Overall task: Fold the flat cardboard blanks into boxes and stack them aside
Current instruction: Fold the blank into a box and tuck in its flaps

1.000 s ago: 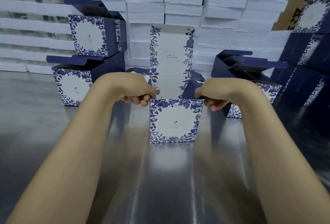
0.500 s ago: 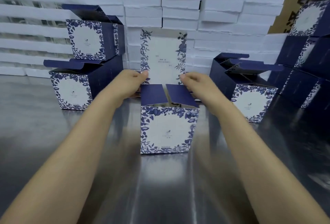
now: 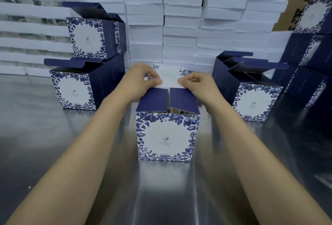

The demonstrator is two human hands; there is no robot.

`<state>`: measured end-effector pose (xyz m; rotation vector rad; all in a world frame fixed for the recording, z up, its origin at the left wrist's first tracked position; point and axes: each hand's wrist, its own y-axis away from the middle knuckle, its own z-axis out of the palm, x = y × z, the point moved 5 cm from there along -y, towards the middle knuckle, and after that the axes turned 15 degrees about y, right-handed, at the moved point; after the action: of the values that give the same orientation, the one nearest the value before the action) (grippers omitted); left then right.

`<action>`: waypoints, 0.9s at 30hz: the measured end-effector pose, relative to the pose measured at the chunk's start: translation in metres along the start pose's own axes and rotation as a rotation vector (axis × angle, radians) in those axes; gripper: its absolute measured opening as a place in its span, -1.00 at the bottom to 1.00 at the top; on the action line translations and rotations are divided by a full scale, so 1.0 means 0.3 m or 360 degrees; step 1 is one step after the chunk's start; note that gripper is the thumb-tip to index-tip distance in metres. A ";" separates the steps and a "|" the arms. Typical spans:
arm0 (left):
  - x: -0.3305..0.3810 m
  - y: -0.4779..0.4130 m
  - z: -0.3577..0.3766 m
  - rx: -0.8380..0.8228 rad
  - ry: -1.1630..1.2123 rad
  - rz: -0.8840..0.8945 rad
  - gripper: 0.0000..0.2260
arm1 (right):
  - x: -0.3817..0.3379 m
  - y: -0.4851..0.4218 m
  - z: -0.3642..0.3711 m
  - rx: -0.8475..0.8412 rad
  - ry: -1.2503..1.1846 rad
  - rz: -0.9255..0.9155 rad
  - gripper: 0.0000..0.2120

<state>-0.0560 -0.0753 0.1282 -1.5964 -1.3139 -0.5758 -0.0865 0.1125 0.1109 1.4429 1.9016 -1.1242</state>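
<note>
A blue-and-white floral box (image 3: 167, 136) stands upright on the steel table in front of me. Its two dark blue side flaps (image 3: 168, 99) lie folded inward over the opening, with a narrow gap between them. Behind them the white lid flap (image 3: 170, 76) is bent forward and down. My left hand (image 3: 142, 79) pinches the lid flap's left part and my right hand (image 3: 195, 82) pinches its right part, both with curled fingers above the far edge of the box.
Two folded boxes (image 3: 89, 59) sit stacked at the left, lids open. Another open box (image 3: 253, 97) stands at the right, with more dark boxes (image 3: 312, 59) piled beyond it. White foam slabs (image 3: 179, 20) form a wall at the back. Bare steel table (image 3: 161, 197) lies near me.
The side flaps went from upright to folded inward. The tall lid flap, upright before, has come forward and down under both hands. The view has moved closer to the box.
</note>
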 end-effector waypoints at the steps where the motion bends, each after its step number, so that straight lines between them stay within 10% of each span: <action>1: 0.016 0.006 0.003 -0.0084 -0.0067 0.0042 -0.88 | -0.011 -0.001 -0.008 0.0018 0.0077 -0.0097 -0.87; 16: 0.071 0.013 0.035 -0.0234 -0.0934 0.0085 -0.91 | -0.069 0.018 -0.018 -0.0431 0.0626 -0.0506 -0.85; 27: 0.099 0.038 0.067 -0.0389 -0.0722 0.0221 -0.89 | -0.112 0.035 0.007 -0.0419 0.0964 -0.0519 -0.86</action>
<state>-0.0404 -0.0430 0.1398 -2.0885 -1.4842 -0.3035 -0.0663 0.0940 0.1328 1.4603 2.6620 -0.5494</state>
